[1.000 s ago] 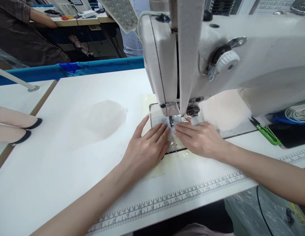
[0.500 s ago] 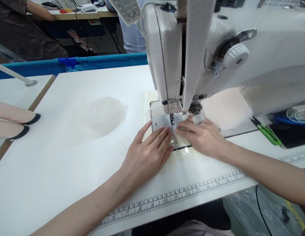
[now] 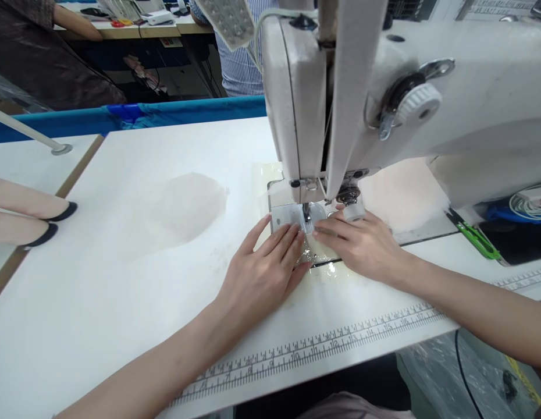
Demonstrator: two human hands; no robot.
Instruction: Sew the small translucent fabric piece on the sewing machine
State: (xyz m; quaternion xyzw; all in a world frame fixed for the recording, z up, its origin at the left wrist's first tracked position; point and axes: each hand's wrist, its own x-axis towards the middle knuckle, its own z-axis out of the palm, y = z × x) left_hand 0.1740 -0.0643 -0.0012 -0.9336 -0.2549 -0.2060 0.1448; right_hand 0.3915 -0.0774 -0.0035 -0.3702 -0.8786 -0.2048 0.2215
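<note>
The left hand [image 3: 257, 279] and right hand [image 3: 362, 250] are bare, forearms [image 3: 166, 361] unsleeved.

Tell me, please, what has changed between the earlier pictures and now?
Almost nothing. The left hand and right hand stay flat, fingertips pressing the small sheer piece at the sewing machine. Nothing was taken or let go. Only the view shifted slightly.

Sheer piece [image 3: 315, 254]: small, glossy, translucent; lies flat on needle plate [image 3: 283, 219], far edge beneath presser foot [image 3: 306, 214].
</note>
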